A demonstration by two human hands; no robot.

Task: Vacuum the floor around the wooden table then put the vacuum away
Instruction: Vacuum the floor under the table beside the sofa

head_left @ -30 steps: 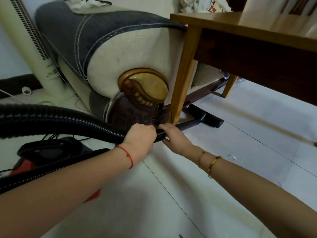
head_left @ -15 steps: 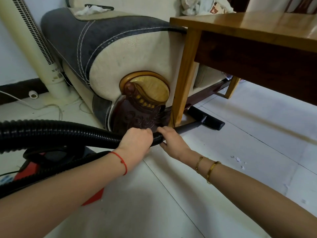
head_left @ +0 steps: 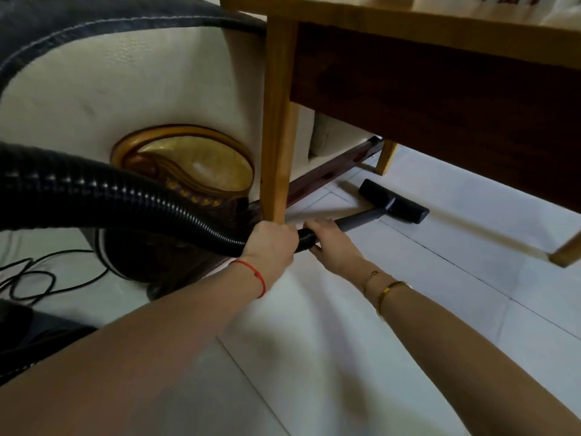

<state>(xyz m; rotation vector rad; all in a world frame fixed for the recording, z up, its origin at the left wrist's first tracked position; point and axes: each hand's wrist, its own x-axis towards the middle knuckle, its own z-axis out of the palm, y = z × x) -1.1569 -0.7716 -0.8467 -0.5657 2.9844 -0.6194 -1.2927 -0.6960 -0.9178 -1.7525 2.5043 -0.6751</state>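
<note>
Both hands hold the vacuum: my left hand (head_left: 271,243) wraps the black hose (head_left: 125,199), my right hand (head_left: 330,243) grips the grey wand (head_left: 361,219), with the floor head (head_left: 394,201) on white tile (head_left: 440,278) under the wooden table (head_left: 408,20). Vacuuming looks mid-course; stowing remains. Room is tight left, between table leg (head_left: 276,136) and sofa (head_left: 125,89); open tile lies right.
</note>
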